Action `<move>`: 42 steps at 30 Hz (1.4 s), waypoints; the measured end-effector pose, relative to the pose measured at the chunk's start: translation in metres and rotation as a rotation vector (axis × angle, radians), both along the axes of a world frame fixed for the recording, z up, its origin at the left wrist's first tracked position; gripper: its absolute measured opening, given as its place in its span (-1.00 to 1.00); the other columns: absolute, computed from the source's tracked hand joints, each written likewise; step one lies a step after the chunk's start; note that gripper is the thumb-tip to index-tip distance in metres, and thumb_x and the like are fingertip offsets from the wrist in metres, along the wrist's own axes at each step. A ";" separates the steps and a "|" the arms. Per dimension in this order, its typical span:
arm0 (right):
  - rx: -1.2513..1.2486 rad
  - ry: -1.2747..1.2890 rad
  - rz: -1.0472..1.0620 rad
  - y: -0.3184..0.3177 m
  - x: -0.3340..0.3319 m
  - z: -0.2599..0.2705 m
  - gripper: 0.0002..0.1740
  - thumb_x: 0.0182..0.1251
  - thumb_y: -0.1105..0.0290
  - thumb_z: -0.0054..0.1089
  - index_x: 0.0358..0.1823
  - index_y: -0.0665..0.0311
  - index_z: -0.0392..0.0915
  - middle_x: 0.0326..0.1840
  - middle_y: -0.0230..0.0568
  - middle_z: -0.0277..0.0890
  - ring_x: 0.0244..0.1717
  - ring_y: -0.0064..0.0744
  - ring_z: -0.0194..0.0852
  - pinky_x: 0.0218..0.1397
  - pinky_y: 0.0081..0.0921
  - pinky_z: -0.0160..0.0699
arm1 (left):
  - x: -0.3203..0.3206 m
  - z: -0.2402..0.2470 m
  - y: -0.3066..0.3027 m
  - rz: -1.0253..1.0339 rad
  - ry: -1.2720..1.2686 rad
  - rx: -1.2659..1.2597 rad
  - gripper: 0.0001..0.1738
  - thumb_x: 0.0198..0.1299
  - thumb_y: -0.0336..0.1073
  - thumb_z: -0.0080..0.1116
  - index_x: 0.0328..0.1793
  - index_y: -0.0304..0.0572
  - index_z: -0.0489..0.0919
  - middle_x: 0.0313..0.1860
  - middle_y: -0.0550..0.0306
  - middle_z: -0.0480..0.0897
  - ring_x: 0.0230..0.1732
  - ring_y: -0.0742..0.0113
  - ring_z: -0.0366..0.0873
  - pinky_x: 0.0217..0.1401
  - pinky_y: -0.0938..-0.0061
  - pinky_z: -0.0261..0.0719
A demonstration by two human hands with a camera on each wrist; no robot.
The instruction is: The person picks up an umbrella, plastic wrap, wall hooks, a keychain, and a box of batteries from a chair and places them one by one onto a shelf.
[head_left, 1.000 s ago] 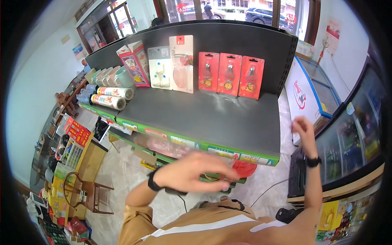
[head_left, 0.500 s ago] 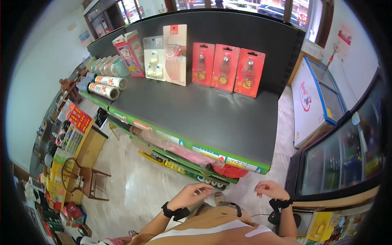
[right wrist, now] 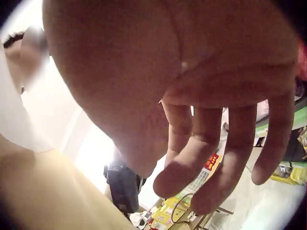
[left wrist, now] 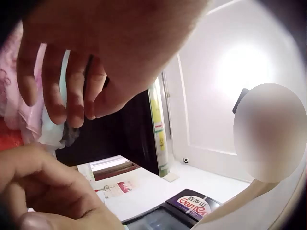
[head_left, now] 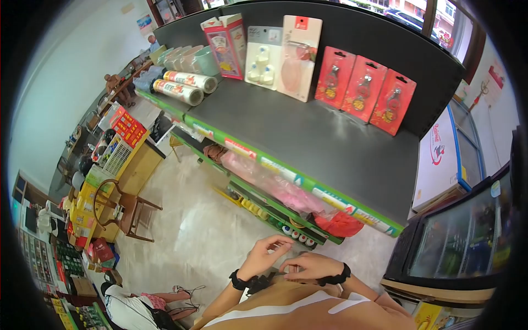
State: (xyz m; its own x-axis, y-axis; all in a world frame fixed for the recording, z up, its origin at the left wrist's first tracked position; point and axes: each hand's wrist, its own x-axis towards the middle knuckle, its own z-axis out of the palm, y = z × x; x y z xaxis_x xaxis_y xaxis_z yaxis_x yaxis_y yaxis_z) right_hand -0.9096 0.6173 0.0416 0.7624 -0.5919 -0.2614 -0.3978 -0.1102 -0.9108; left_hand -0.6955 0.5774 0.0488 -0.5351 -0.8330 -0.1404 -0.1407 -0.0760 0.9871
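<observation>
In the head view my left hand (head_left: pixel 267 257) and right hand (head_left: pixel 313 267) are close together before my torso, below the shelf's front edge. Neither holds anything. From the left wrist camera, the left hand (left wrist: pixel 105 52) has its fingers loosely bent, and the right hand (left wrist: pixel 53 187) shows at lower left. The right wrist view shows the right palm (right wrist: pixel 168 72) with relaxed, spread fingers. Beyond the hands is a dark shelf (head_left: pixel 308 148) bearing three red carded packs (head_left: pixel 363 91), a tall pale pink pack (head_left: pixel 298 60) and a white carded pack (head_left: pixel 263 60).
Left on the shelf are a pink box (head_left: pixel 225 49), wrapped rolls (head_left: pixel 179 91) and cups (head_left: pixel 203 61). A red bag (head_left: pixel 338 224) hangs out from the lower shelf. A glass-door fridge (head_left: pixel 462 231) and a chest freezer (head_left: pixel 440 159) stand right, a wooden chair (head_left: pixel 129 212) left.
Both hands have come down to my torso; the right one has moved left to beside the left. The head view has swung, shifting the shelf rightward. The shelf goods look unmoved.
</observation>
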 end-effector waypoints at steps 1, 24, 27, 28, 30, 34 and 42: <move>-0.008 0.013 0.027 -0.007 0.012 0.001 -0.62 0.52 0.05 0.12 0.15 0.12 0.56 -0.36 -0.29 0.65 -0.34 -0.31 0.62 -0.23 -0.37 0.53 | 0.010 -0.002 -0.002 0.017 0.010 -0.005 -0.79 0.43 -0.38 0.19 0.08 -0.32 0.67 -0.04 0.12 0.73 -0.01 0.41 0.70 0.03 0.52 0.61; 0.053 -0.234 0.048 -0.118 0.363 -0.015 -0.80 0.46 0.37 0.26 -0.01 0.33 0.66 -0.16 -0.35 0.72 -0.17 -0.58 0.65 -0.04 -0.57 0.57 | 0.350 -0.032 0.038 0.766 0.184 0.075 -0.79 0.45 -0.35 0.18 0.08 -0.33 0.64 -0.07 0.16 0.69 -0.05 0.48 0.65 0.08 0.52 0.60; 0.129 -0.228 0.081 -0.121 0.397 -0.019 -0.81 0.48 0.36 0.25 -0.01 0.30 0.66 -0.15 -0.38 0.72 -0.18 -0.61 0.65 -0.05 -0.59 0.55 | 0.375 -0.043 0.043 0.823 0.196 0.053 -0.79 0.45 -0.37 0.18 0.09 -0.34 0.64 -0.06 0.16 0.70 -0.03 0.47 0.65 0.10 0.51 0.61; 0.142 -0.230 0.100 -0.121 0.407 -0.024 -0.81 0.48 0.36 0.25 -0.01 0.30 0.66 -0.16 -0.38 0.72 -0.19 -0.62 0.65 -0.05 -0.59 0.55 | 0.382 -0.042 0.043 0.838 0.190 0.055 -0.79 0.45 -0.37 0.18 0.09 -0.34 0.64 -0.05 0.16 0.70 -0.03 0.47 0.65 0.10 0.51 0.61; 0.138 -0.240 0.129 -0.123 0.425 -0.032 -0.80 0.48 0.35 0.26 -0.01 0.29 0.66 -0.17 -0.37 0.72 -0.22 -0.63 0.65 -0.07 -0.58 0.56 | 0.395 -0.046 0.041 0.865 0.172 0.051 -0.79 0.45 -0.35 0.18 0.09 -0.32 0.65 -0.07 0.17 0.71 -0.06 0.49 0.64 0.06 0.53 0.60; 0.165 -0.210 0.206 -0.143 0.453 -0.040 -0.80 0.48 0.34 0.27 -0.02 0.31 0.65 -0.25 -0.36 0.70 -0.22 -0.66 0.62 -0.06 -0.60 0.55 | 0.412 -0.064 0.026 0.910 0.166 0.046 -0.78 0.45 -0.32 0.19 0.09 -0.29 0.66 -0.10 0.18 0.73 -0.10 0.51 0.63 -0.04 0.56 0.58; 0.275 -0.278 0.236 -0.227 0.533 -0.059 -0.79 0.50 0.34 0.27 0.02 0.31 0.64 -0.26 -0.41 0.67 -0.19 -0.65 0.64 -0.07 -0.63 0.53 | 0.481 -0.061 -0.050 0.962 0.204 0.091 -0.79 0.45 -0.35 0.18 0.08 -0.31 0.65 -0.05 0.19 0.71 -0.04 0.50 0.61 0.07 0.52 0.58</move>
